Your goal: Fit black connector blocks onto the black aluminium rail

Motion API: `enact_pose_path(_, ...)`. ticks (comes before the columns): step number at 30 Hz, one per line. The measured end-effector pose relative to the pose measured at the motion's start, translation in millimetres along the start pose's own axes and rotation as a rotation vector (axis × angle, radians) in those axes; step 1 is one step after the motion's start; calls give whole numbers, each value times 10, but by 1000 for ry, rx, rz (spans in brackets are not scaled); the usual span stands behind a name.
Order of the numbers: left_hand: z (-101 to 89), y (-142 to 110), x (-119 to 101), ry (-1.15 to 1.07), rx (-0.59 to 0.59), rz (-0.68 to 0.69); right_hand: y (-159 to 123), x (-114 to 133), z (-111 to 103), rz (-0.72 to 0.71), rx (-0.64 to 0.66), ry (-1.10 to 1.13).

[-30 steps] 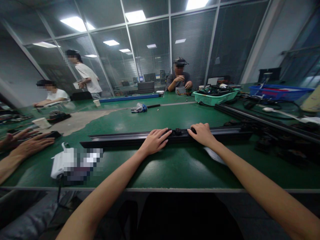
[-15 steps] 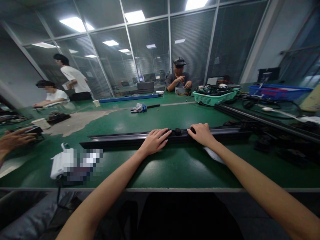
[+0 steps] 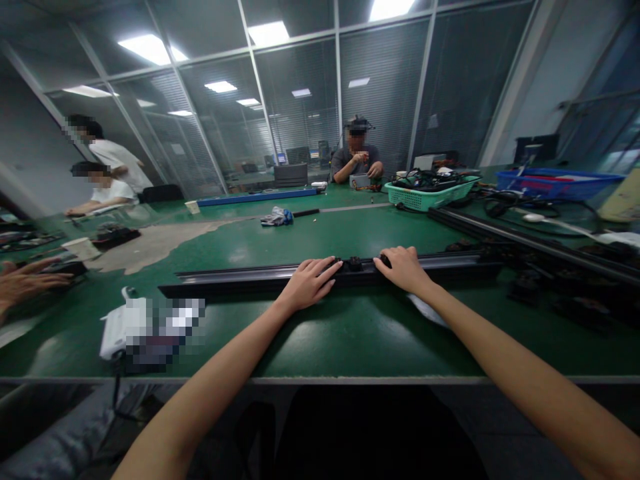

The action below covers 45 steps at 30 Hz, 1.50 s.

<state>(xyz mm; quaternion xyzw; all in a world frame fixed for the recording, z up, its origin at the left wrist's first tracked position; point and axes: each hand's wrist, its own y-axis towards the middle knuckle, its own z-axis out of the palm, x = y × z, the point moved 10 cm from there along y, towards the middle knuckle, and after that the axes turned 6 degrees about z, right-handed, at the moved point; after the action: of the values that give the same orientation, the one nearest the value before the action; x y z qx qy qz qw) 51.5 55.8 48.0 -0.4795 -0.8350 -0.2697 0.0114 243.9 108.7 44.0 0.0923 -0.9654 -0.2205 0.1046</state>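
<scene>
Table edge: the green tabletop begins just in front of the seated person, whose two bare forearms reach in over it.
White device: a pale boxy thing with a dark cord sits near the edge on the left, beside a blurred-out item.
Left hand: the hand lies over the rail, fingers close together, tips at a small black block or just short of it; whether they grip, I can't tell from here.
Right hand: the hand is bent over the rail on the block's other side, fingers together and curled, thumb toward the block; its grip is hidden too.
Black rail: the long rail lies crosswise on the table under both hands, its right end near some dark parts.
Neighbour's hand: another person's hand rests over something dark at far left, near a paper cup.
Second rail: another dark length slants along the right.
Further back: a grey-blue crumpled cloth, a green basket of cables, a blue tray.
Far side: a person in a dark shirt sits before the glass partition.
</scene>
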Motion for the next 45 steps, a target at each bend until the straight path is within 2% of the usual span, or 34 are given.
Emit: enact_pose_path(45,3,0,6,-9,5,-4,7,-12,9,2,2,1)
